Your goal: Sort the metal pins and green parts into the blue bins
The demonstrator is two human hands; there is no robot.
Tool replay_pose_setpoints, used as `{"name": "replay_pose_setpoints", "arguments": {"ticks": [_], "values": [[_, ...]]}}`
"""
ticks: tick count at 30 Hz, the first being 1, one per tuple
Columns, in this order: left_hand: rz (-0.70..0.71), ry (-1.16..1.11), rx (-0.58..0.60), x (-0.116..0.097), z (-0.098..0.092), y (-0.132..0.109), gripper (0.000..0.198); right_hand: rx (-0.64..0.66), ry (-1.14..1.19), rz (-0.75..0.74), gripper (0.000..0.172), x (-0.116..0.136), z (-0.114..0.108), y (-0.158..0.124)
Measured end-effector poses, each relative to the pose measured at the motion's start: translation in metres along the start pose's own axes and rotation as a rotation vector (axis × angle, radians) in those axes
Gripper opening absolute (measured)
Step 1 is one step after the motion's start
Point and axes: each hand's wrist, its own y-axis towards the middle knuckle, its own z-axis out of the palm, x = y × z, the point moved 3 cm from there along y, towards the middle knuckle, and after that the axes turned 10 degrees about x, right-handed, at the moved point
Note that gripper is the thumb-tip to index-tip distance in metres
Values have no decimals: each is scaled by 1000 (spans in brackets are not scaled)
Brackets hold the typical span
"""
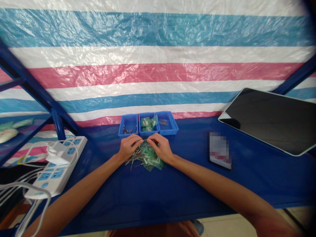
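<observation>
My left hand and my right hand meet close together over the table, fingertips pinched. A thin metal rod appears to span the small gap between them, mostly covered by my fingers. Under my left hand lies a loose heap of slim metal rods, pointing in various directions. Green plastic packets with white labels are piled below my right hand, partly over the rods. Just beyond my hands stand three joined blue bins: the left bin has several rods, the middle bin green packets, the right bin a small clear bag.
A white power strip with plugs and cables runs along the left side. To the right lies a phone, with a large dark-screened panel behind it. Striped plastic sheeting hangs behind the blue table, between blue metal frame posts.
</observation>
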Motion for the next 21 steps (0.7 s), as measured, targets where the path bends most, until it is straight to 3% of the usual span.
{"name": "replay_pose_setpoints", "arguments": {"ticks": [21], "values": [[-35,39,32,0,-1,0,12,5,-6,4,19,1,1,0]]}}
